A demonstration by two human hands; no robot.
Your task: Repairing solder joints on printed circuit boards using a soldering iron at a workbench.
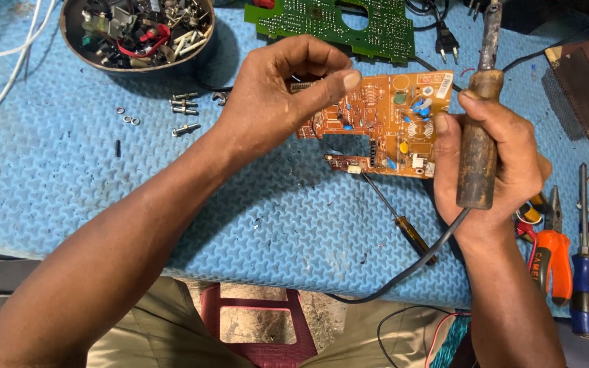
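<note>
An orange-brown circuit board (pixel 390 123) with small blue, yellow and white components is held above the blue textured mat (pixel 69 177). My left hand (pixel 274 102) pinches its left edge, thumb over a small dark ridged part. My right hand (pixel 506 163) grips the worn wooden handle of a soldering iron (pixel 477 143), which stands upright with its shaft pointing away; the fingers of this hand also touch the board's right edge. The iron's black cord (pixel 410 266) trails off the table's front edge.
A round bowl (pixel 76 51) of mixed parts sits at the back left, loose screws (pixel 184 109) beside it. A green circuit board (pixel 335 24) lies at the back. A thin screwdriver (pixel 403 225) lies under the board. Orange pliers (pixel 550 252) and a blue screwdriver (pixel 584 272) rest at right.
</note>
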